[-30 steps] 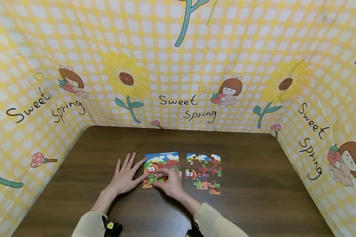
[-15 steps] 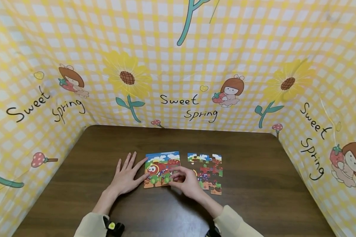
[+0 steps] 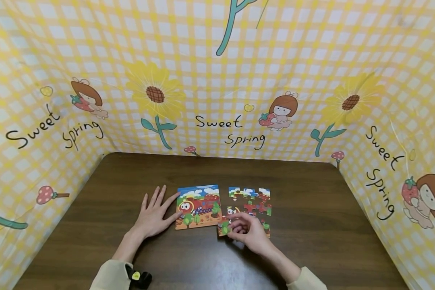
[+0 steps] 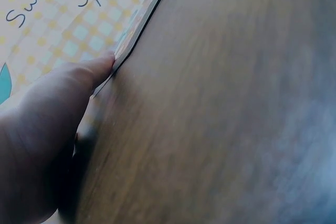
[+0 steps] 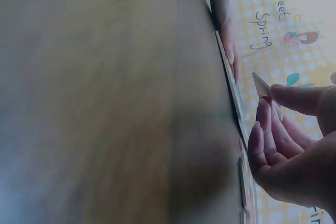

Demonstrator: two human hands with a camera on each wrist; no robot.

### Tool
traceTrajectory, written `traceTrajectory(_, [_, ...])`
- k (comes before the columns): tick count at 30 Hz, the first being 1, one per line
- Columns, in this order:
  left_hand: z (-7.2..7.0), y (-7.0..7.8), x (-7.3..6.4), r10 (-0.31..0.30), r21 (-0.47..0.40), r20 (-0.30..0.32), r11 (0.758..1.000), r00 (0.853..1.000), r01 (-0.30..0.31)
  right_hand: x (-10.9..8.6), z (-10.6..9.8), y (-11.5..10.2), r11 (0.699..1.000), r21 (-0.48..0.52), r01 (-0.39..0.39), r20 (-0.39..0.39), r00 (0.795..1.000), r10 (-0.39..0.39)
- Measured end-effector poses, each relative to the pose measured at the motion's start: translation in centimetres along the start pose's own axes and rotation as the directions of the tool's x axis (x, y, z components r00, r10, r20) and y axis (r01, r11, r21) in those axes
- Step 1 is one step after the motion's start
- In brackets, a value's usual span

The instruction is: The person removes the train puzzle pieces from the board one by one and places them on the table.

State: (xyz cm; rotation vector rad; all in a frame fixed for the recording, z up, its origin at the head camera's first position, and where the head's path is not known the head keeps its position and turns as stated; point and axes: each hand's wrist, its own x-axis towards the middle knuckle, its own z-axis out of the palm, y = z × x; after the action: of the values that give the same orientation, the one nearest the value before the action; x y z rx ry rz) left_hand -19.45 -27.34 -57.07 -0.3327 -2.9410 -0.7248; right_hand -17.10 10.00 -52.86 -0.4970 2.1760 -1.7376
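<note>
My right hand pinches a small jigsaw piece with a green tree on it, between thumb and fingers. Seen edge-on in the right wrist view, the jigsaw piece is tilted and held off the table. My left hand lies with fingers spread at the left side of a picture board showing a red cartoon train. In the left wrist view, the thumb touches the board's edge. Several loose jigsaw pieces lie right of the board, some hidden behind my right hand.
The brown wooden table extends around the pieces. A yellow checked cloth with printed flowers and words walls off its back and sides. A black wrist strap sits at the left sleeve.
My right hand has moved rightward from over the picture board to the front of the loose pieces, and the pinched jigsaw piece now shows. My left hand stays in place.
</note>
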Motion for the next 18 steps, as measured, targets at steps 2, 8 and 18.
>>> traceTrajectory(2, [-0.3, 0.4, 0.0, -0.013, 0.007, 0.008, 1.000, 1.000, 0.013, -0.4, -0.3, 0.2, 1.000, -0.014, -0.007, -0.003, 1.000, 0.007])
traceTrajectory(8, [-0.7, 0.9, -0.1, -0.039, 0.035, 0.035, 0.999, 0.999, 0.038, -1.4, -1.1, 0.7, 0.992, -0.126, 0.031, 0.011, 0.999, -0.030])
traceTrajectory(18, [-1.2, 1.4, -0.2, -0.055, 0.057, 0.059, 0.997, 0.997, 0.052, -2.1, -1.5, 1.6, 0.851, -0.487, 0.196, -0.017, 0.972, -0.233])
